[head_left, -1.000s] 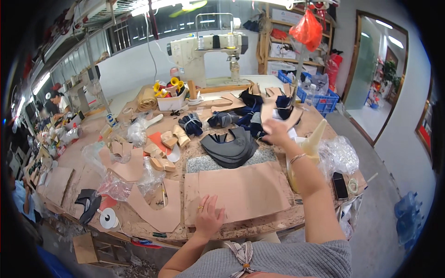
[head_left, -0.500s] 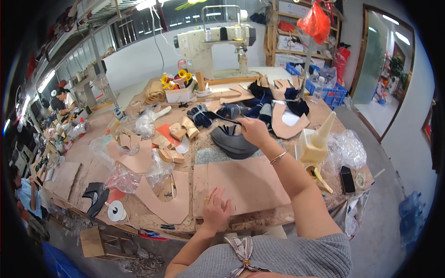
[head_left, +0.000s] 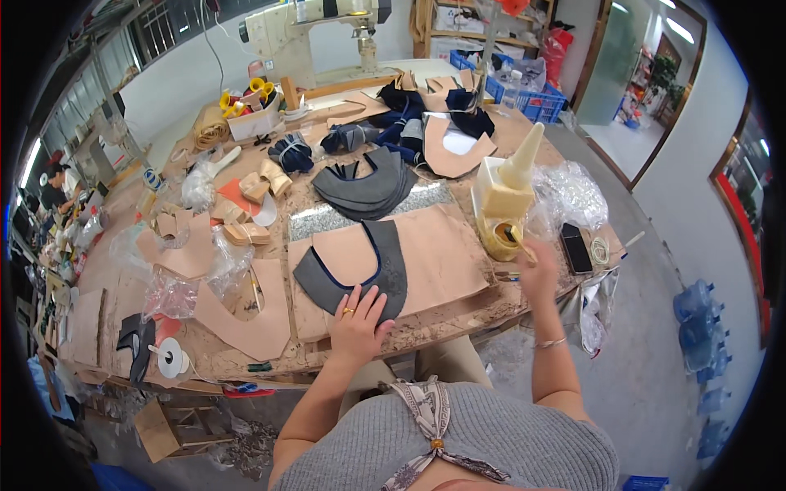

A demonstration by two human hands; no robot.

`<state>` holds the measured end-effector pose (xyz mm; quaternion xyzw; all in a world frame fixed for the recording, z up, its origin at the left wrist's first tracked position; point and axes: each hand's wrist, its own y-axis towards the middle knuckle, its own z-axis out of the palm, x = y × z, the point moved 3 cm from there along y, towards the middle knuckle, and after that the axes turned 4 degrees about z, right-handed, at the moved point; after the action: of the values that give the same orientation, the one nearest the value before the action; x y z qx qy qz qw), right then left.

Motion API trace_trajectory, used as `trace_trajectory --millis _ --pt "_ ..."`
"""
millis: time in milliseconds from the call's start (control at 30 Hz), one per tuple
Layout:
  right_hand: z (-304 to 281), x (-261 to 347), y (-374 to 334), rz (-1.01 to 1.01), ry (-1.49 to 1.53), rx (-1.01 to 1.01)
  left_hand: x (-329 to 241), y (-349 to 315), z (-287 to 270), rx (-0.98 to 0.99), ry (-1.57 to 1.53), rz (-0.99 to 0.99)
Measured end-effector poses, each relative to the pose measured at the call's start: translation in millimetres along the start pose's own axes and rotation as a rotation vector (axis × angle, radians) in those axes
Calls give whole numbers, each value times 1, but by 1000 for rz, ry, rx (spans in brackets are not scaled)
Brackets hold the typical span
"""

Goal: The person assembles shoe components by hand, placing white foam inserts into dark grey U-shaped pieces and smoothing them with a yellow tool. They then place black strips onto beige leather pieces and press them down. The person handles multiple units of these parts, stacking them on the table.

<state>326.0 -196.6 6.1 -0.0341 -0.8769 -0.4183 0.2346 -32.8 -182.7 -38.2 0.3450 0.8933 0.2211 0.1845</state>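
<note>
My left hand (head_left: 358, 315) lies flat, fingers spread, on the near edge of a grey U-shaped leather piece (head_left: 387, 266) that rests on a tan leather sheet (head_left: 442, 254). My right hand (head_left: 536, 274) is at the table's right front, fingers closed on a thin brush handle (head_left: 517, 242) that reaches into a small yellow glue pot (head_left: 499, 237). Behind the pot stands a cream block with a cone (head_left: 508, 180). A stack of similar grey pieces (head_left: 364, 190) lies farther back.
A black phone (head_left: 575, 247) and crumpled clear plastic (head_left: 573, 192) lie right of the pot. Tan cut-outs (head_left: 246, 315), plastic bags, a tape roll (head_left: 169, 358) fill the left. A sewing machine (head_left: 319, 33) stands at the back. Blue crate (head_left: 524, 94), water bottles (head_left: 696, 315) on the floor.
A grey U-shaped piece now lies on the tan sheet under my left hand. My right hand came back from the far stack and moved down to the glue pot at the right.
</note>
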Motion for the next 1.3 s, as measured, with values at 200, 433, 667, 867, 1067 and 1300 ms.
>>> trace_trajectory --millis 200,433,667,867,1067,1300 --pt "-2 -85 -2 268 30 310 9 14 0 35 -88 30" --pt "-6 -69 22 51 -39 262 13 -3 -5 -140 -133 9" --pt "-14 -50 39 -165 -320 362 12 -6 -7 -196 -213 -38" --pt "-26 -35 59 -216 -432 411 14 -14 -3 -209 -158 -78" --pt "-4 -39 48 -152 -627 496 7 2 -4 -126 -145 -83" --pt "-19 -48 61 162 -201 719 4 5 1 -130 -140 -71"
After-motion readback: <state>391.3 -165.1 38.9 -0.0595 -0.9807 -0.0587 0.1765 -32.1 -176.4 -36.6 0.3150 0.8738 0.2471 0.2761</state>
